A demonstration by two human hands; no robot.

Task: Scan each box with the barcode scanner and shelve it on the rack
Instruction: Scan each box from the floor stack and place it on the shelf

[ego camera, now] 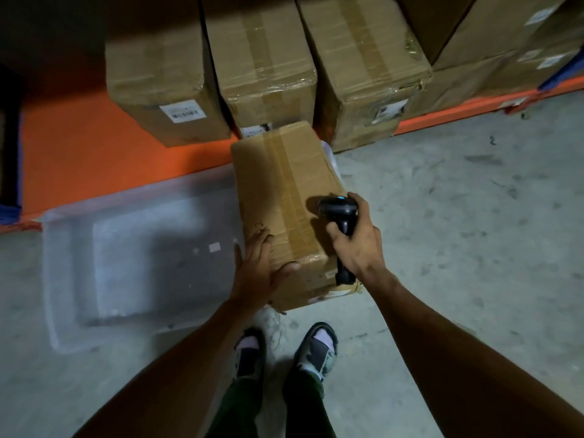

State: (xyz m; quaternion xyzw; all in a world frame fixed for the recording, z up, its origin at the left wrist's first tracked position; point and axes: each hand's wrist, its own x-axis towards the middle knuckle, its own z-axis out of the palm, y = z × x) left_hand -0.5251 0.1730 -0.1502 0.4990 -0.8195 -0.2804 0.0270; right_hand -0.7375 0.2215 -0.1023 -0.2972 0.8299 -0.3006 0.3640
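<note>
At the centre of the frame, a brown cardboard box sealed with tan tape stands in the right end of a clear plastic storage bin that lies on the grey concrete floor. The person's left hand lies flat against the box's near left corner, fingers straight along the side and thumb across the top edge. The right hand is wrapped around the handle of a black handheld barcode scanner, whose head (a small blue light shows on top) sits over the right side of the box's top face.

Across the upper part of the frame, the orange steel rack shelf carries a row of three taped cardboard cartons with white labels on their near faces; the middle one is just behind the box in the bin. More stacked cartons fill the upper right corner. At the bottom centre, the person's two feet in grey sandals and light socks stand on the floor just short of the bin.
</note>
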